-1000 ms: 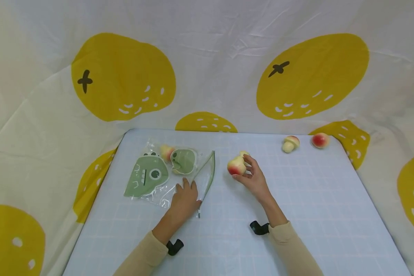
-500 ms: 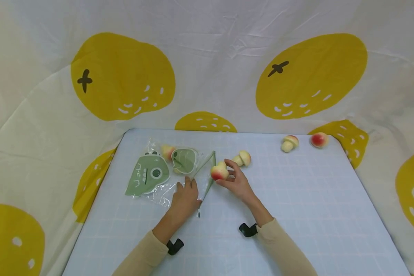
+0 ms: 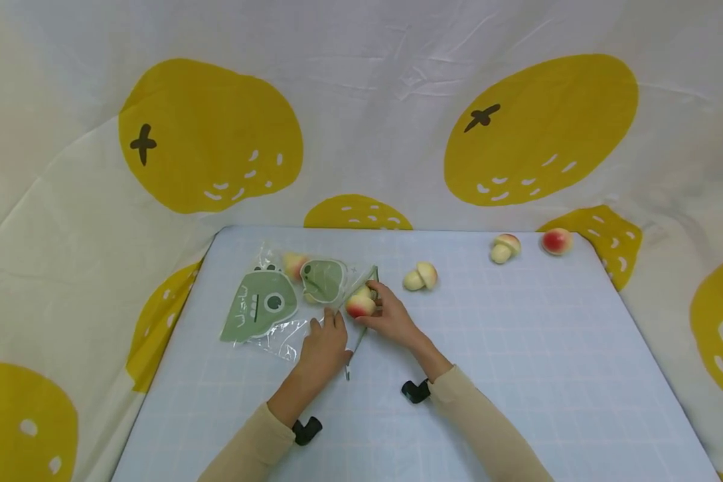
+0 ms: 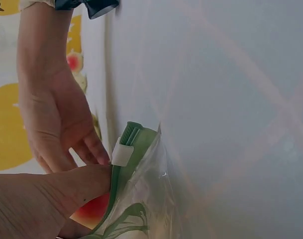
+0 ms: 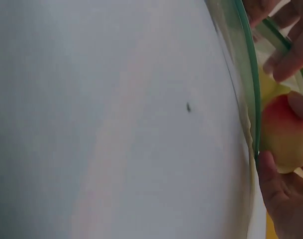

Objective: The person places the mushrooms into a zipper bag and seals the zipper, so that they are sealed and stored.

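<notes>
Head view, bag: a clear zip bag point(image 3: 304, 304) with green cartoon prints lies flat on the pale blue desk point(image 3: 518, 375), its green zip edge lifted on the side toward the desk's middle; one small peach-coloured piece already sits inside, at the bag's far end.
Head view, right hand: the right hand point(image 3: 391, 320) pinches a red-and-cream toy mushroom point(image 3: 359, 304) right at the bag's mouth — its grip is curled round the toy, the toy touching the zip edge.
Head view, left hand: the left hand point(image 3: 324, 348) rests on the bag's near corner, fingers lying on the plastic just beside the zip; whether they pinch it I cannot tell from here.
Head view, others: a second mushroom point(image 3: 420, 276) lies just beyond the bag's mouth, a third mushroom point(image 3: 505, 248) and a red peach point(image 3: 557, 241) well apart from the bag at the desk's far corner.
Left wrist view: the thumb presses the green zip strip point(image 4: 122, 167) by its white slider point(image 4: 122, 155) — the grip pinches the bag's edge, the red toy showing under it.
Right wrist view: fingers close round the toy mushroom point(image 5: 283, 132), just inside the bag's green rim.
</notes>
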`<action>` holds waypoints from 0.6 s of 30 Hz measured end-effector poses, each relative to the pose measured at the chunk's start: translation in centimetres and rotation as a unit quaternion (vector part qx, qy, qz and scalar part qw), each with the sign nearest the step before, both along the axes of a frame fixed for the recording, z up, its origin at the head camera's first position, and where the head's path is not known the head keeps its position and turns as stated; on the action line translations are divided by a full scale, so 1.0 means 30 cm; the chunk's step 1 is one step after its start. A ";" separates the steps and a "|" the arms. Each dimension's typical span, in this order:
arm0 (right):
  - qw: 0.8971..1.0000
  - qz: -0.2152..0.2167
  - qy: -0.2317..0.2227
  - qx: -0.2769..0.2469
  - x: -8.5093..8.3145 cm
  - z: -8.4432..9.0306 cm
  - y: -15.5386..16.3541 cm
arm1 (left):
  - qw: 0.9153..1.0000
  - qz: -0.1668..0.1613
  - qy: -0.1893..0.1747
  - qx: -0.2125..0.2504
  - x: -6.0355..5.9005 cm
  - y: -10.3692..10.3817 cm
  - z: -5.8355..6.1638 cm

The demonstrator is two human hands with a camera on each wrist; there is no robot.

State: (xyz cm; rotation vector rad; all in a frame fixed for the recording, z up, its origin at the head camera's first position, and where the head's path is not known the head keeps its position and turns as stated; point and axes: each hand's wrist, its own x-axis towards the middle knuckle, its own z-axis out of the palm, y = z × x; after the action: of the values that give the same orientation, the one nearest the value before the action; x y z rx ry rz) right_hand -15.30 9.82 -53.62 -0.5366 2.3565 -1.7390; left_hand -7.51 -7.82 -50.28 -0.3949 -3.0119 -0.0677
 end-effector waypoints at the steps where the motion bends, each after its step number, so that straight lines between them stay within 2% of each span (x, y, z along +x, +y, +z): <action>1: 1.000 -0.002 0.003 0.005 -0.003 0.000 -0.007 | 1.000 -0.001 -0.001 0.001 0.001 0.000 0.001; 5: 1.000 -0.020 -0.005 -0.001 0.001 0.009 -0.020 | 1.000 -0.007 -0.004 0.012 -0.001 0.001 0.001; 12: 0.996 -0.047 -0.037 -0.061 0.065 0.125 -0.004 | 1.000 -0.011 0.002 0.016 -0.008 -0.003 -0.003; 15: 0.994 -0.054 -0.063 -0.070 0.082 0.136 0.004 | 1.000 -0.008 -0.001 0.021 -0.010 -0.004 -0.001; 18: 0.989 -0.064 -0.097 -0.090 0.086 0.108 0.006 | 1.000 -0.005 -0.007 0.025 -0.013 -0.003 0.001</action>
State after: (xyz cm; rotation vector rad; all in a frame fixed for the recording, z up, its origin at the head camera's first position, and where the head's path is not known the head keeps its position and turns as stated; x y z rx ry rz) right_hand -12.72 10.00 -50.37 -0.2306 2.1568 -1.9726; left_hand -7.90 -7.92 -50.25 -0.4079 -3.0160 -0.1478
